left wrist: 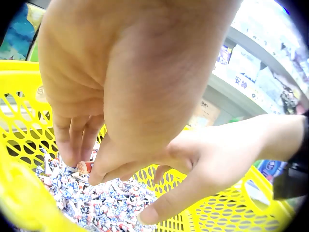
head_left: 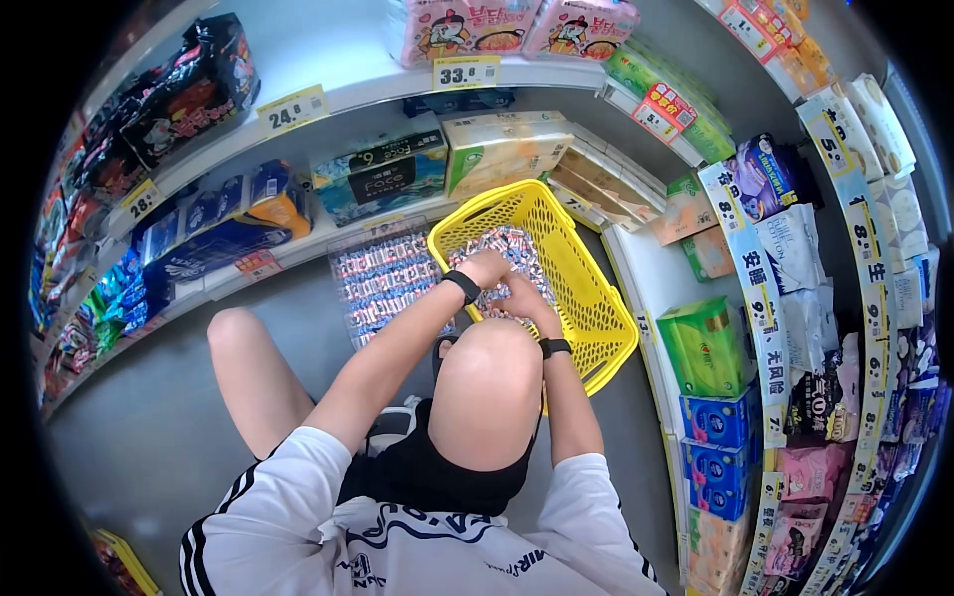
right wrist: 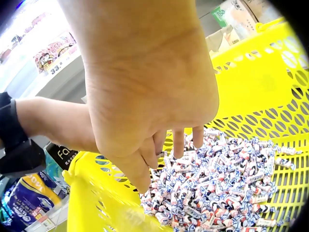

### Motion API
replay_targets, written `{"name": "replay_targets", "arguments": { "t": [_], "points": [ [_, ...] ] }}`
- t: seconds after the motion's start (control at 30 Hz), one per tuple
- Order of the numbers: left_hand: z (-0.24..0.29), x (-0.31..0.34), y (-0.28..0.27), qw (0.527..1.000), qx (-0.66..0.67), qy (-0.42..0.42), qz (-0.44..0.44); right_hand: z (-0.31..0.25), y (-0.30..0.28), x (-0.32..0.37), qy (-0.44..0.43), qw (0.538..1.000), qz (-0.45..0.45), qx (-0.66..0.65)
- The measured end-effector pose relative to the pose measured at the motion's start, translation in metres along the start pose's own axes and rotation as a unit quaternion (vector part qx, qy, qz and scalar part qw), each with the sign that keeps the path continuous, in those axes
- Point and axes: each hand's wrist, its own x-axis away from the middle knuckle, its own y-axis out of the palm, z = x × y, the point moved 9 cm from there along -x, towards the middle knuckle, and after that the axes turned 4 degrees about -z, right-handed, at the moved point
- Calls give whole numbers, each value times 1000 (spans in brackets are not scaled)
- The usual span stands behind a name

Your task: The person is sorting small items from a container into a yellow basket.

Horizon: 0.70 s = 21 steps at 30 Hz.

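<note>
A yellow plastic basket (head_left: 586, 298) with perforated walls stands on the floor before the person. Small wrapped candies (right wrist: 207, 188) in white, blue and red lie heaped in it. My left hand (head_left: 484, 268) reaches down into the heap; its thumb and fingers pinch a wrapped candy (left wrist: 85, 167) with a red and tan end showing. Beside it, my right hand (head_left: 527, 300) hangs low over the candies with fingers loosely extended downward and thumb apart. Left of the basket sits a clear tray (head_left: 383, 283) of similar candies laid in rows.
Shelves curve around the front and right. Tissue packs (head_left: 383, 164) stand behind the basket, and a green pack (head_left: 701, 343) with blue packs (head_left: 714, 477) stands at the right. The person's bent knee (head_left: 487, 377) is close to the basket's near side.
</note>
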Motion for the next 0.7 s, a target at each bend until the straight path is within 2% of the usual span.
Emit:
{"name": "replay_targets", "arguments": {
  "t": [0.07,0.17,0.2,0.23,0.27,0.33,0.4,0.47,0.53,0.6,0.63,0.7],
  "points": [
    [2,16,-17,998,58,13,32,-20,-19,6,-37,999,12,-36],
    [0,41,-39,994,61,3,94,-44,-38,4,-128,989,22,-72],
    [-3,49,-46,990,74,0,121,-52,-44,2,-131,989,22,-68],
    [-1,60,-54,981,106,38,159,-53,-46,-3,-94,993,-5,-72],
    [-5,67,-57,980,105,35,164,-55,-46,-8,-57,995,-32,-76],
    [-15,76,-50,975,70,44,206,-61,-52,-22,-97,994,-13,-51],
    [-27,89,-47,968,79,53,230,-72,-43,-40,-116,989,-93,20],
    [-35,108,-53,959,146,57,235,-108,-54,-40,-126,985,-112,33],
    [-42,132,-64,956,137,50,256,-130,-49,-49,-109,975,-170,89],
    [-53,157,-74,927,228,70,288,-154,-51,-53,-127,964,-197,127],
    [-56,168,-76,931,196,70,301,-164,-46,-54,-134,955,-225,136],
    [-67,188,-77,925,223,57,303,-180,-37,-58,-127,937,-272,177]
  ]
}}
